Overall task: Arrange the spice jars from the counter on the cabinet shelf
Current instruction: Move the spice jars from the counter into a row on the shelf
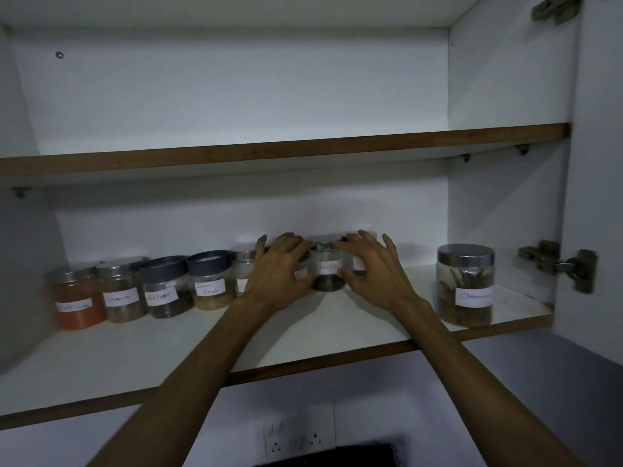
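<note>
A row of labelled spice jars stands on the lower cabinet shelf [202,352]: an orange-filled jar [77,299] at the left, a brown one [122,293], a black pepper jar [167,286] and a garam masala jar [210,279]. Both hands reach into the shelf's middle. My left hand [279,271] and my right hand [371,267] press on either side of a small clear jar [327,269] with a metal lid. More jars sit partly hidden behind the hands. A larger jar [467,284] stands alone at the right.
An upper shelf [286,148] hangs above with nothing visible on it. The cabinet door with its hinge [556,264] stands open at the right. Below the cabinet are a wall socket [300,436] and a dark object at the frame's bottom edge.
</note>
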